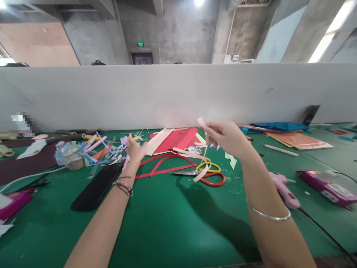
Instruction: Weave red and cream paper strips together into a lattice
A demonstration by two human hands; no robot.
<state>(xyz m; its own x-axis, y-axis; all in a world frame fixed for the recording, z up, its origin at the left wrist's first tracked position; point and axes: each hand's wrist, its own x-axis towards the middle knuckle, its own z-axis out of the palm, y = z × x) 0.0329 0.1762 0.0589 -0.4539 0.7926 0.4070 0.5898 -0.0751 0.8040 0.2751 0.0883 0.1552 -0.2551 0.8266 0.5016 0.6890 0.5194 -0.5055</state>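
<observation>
My right hand (224, 136) is raised over the table, thumb and fingers pinching a cream paper strip (201, 122). Below it, more cream strip (206, 173) curls down across the scissors (192, 172), which have one yellow and one red-orange handle. My left hand (135, 147) has its fingers apart beside a pale cream paper sheet (158, 141); whether the thumb touches the sheet's edge I cannot tell. That sheet lies partly over red paper (178, 139). In front of them, red paper strips (160, 172) lie bent on the green table.
A black phone-like slab (97, 188) lies by my left forearm, with mixed craft scraps (83, 150) behind it. On the right are a pink glue gun (287, 191) with a cord, a magenta box (326, 186) and orange paper packs (301, 139). A grey partition (178, 93) borders the back.
</observation>
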